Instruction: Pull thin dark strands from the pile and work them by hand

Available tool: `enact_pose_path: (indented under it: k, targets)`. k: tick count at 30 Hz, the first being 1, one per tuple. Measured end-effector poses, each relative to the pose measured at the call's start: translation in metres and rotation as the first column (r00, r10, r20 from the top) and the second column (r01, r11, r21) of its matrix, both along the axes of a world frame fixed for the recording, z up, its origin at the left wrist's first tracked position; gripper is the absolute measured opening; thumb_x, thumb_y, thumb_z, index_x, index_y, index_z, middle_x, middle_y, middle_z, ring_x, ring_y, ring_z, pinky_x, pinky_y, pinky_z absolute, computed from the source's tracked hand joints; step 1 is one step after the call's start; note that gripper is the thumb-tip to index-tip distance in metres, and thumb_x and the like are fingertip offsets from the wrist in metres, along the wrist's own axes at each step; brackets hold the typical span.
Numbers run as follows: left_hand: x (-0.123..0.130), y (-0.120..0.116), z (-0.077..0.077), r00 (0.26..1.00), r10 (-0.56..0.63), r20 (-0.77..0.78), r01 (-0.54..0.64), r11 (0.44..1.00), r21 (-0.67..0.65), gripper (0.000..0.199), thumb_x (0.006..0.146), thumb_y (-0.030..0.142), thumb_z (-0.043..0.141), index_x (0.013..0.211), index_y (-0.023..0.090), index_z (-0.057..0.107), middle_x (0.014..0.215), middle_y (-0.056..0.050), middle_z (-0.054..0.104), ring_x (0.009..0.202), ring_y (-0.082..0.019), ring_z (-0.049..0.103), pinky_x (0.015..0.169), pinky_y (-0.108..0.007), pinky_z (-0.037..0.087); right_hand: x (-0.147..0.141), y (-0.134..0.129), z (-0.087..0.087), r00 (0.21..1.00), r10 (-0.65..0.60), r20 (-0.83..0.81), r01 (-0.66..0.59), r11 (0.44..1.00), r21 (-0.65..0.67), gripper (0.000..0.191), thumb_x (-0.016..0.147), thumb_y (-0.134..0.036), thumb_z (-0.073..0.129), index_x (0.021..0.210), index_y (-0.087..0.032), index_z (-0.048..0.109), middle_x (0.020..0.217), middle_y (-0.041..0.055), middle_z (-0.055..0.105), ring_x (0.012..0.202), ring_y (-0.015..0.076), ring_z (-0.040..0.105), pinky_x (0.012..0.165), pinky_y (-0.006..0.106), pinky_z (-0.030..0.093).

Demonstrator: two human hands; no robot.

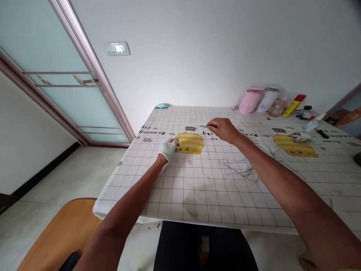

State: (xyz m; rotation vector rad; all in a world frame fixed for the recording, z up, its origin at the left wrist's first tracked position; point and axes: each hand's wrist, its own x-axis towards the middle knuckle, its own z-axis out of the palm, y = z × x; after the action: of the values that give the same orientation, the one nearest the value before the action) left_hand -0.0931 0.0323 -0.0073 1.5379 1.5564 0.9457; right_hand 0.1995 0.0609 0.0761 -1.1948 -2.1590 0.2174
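My left hand (168, 148), in a pale glove, is closed at the left edge of a yellow bear print on the checked tablecloth (175, 184). Something small and dark shows at its fingertips, too small to name. My bare right hand (221, 128) is raised higher and to the right, its thumb and fingers pinched together. What it pinches, if anything, is too fine to make out. Loose dark strands (245, 172) lie on the cloth below my right forearm.
Along the wall at the back right stand a pink device (250, 101), a white device (266, 99) and a yellow-and-red container (293, 105). A bottle (314, 122) and crumpled cloth lie right. At lower left is a wooden chair (62, 226). A person's hand (349, 117) shows far right.
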Motion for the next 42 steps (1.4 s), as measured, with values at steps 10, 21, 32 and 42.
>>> enact_pose_path:
  k: [10,21,32,42]
  targets:
    - [0.032,-0.024,0.051,0.949,-0.316,-0.007,0.316,0.948,0.03,0.04,0.098,0.037,0.061,0.131,0.019,0.075,0.115,-0.008,0.081,0.095,-0.02,0.075,0.084,-0.029,0.06,-0.024,-0.059,-0.048,0.987,0.082,-0.136,-0.089,0.995,-0.047,0.015,0.098,-0.024,0.066,0.09,-0.026,0.078,0.094,0.0038,0.077,0.086,0.0205,0.068,0.081,0.033,0.051]
    - [0.05,-0.023,-0.009,0.678,-0.239,-0.695,0.449,0.883,0.135,0.028,0.104,0.027,0.052,0.113,0.023,0.077,0.094,-0.006,0.078,0.082,-0.021,0.07,0.074,-0.03,0.048,-0.04,-0.065,-0.097,0.974,0.059,-0.218,-0.055,0.998,0.027,0.018,0.099,-0.02,0.06,0.086,-0.022,0.072,0.088,0.0052,0.074,0.079,0.0202,0.067,0.073,0.033,0.05]
    - [0.067,-0.037,-0.001,0.684,-0.147,-0.715,0.313,0.944,0.105,0.034,0.109,0.024,0.042,0.122,0.021,0.073,0.093,-0.007,0.078,0.083,-0.022,0.074,0.074,-0.03,0.047,-0.046,-0.072,-0.103,0.963,-0.065,-0.26,0.081,0.996,0.048,0.012,0.099,-0.023,0.062,0.093,-0.021,0.073,0.083,0.0046,0.074,0.072,0.0193,0.066,0.067,0.031,0.048]
    - [0.073,-0.036,-0.006,0.89,-0.219,-0.399,0.231,0.973,-0.02,0.037,0.107,0.026,0.041,0.123,0.026,0.075,0.073,0.001,0.076,0.064,-0.016,0.071,0.073,-0.028,0.053,-0.046,-0.07,-0.116,0.963,-0.047,-0.266,0.077,0.991,0.105,0.027,0.097,-0.013,0.055,0.107,-0.021,0.079,0.101,0.008,0.082,0.086,0.0221,0.076,0.077,0.033,0.055]
